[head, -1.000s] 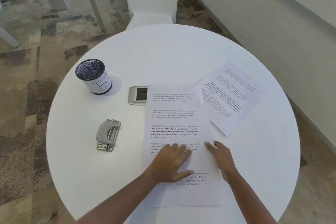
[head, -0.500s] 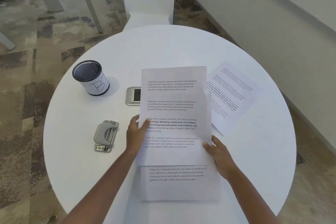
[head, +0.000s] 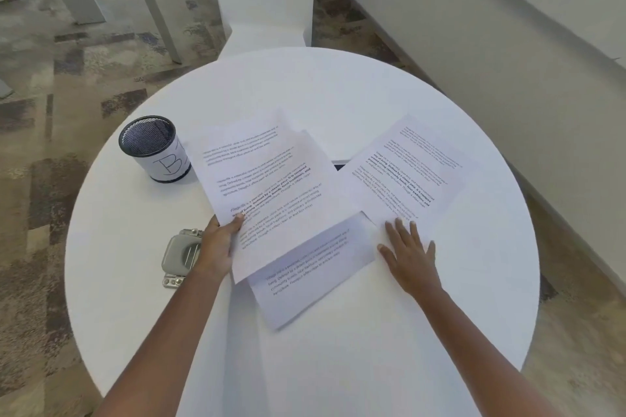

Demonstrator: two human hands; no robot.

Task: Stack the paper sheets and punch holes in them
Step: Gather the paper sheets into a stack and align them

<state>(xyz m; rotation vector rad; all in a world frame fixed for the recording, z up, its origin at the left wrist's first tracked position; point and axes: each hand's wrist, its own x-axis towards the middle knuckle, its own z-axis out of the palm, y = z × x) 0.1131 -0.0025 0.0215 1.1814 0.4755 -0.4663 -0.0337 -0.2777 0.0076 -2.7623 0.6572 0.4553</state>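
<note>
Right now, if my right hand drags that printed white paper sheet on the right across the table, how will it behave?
The printed white paper sheet lies flat, so it probably slides easily on the smooth white round table. Being thin, it likely flexes once lifted. The right hand, fingertips at its near corner, may pivot it rather than drag it straight.

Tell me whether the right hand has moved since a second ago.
Yes. The right hand slid rightward off the stacked sheets, toward the separate sheet.

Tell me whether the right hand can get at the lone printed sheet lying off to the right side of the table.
Probably yes. The right hand lies open and flat on the round white table, fingertips already at the near corner of the separate printed paper sheet. Nothing lies between them.
</note>
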